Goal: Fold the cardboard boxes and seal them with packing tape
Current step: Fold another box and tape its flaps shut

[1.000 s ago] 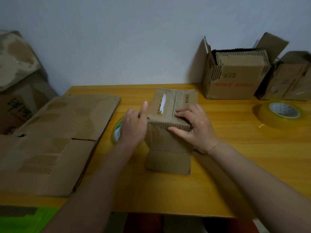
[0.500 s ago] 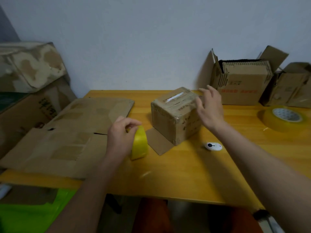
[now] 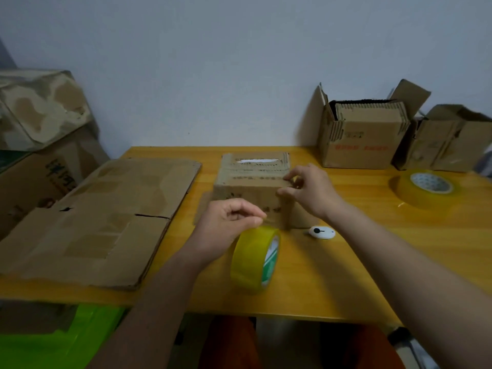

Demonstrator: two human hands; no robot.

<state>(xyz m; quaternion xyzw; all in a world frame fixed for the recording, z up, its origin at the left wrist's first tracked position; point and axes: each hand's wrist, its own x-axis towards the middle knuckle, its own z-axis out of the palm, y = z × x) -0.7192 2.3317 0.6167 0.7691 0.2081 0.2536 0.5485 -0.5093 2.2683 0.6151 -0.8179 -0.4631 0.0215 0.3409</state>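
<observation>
Brown corrugated cardboard makes up the small box [image 3: 253, 187] that is sitting upright near the middle of the table [image 3: 372, 262], its top flaps folded down and one bottom flap splaying out on the wood. The right hand [image 3: 308, 193] is curling its thumb and forefinger onto the box's upper right front corner, apparently pinching or pressing something there; the motion blur is hiding whether a tape end is under them. The left hand [image 3: 229, 230] is pinching the top of the yellow tape roll [image 3: 255, 259], which is standing on edge just in front of the box.

A small white cutter [image 3: 321, 232] is lying just right of the roll. A flattened carton [image 3: 101, 222] is covering the table's left side, a second tape roll [image 3: 423, 187] is lying flat at the far right, and two opened boxes [image 3: 367, 134] are standing against the wall.

The risk here, in my judgement, is the light box sliding or tipping as tape is being pulled, since only fingertips are steadying it; the strip could also go on crooked, or fold back and stick to itself.
</observation>
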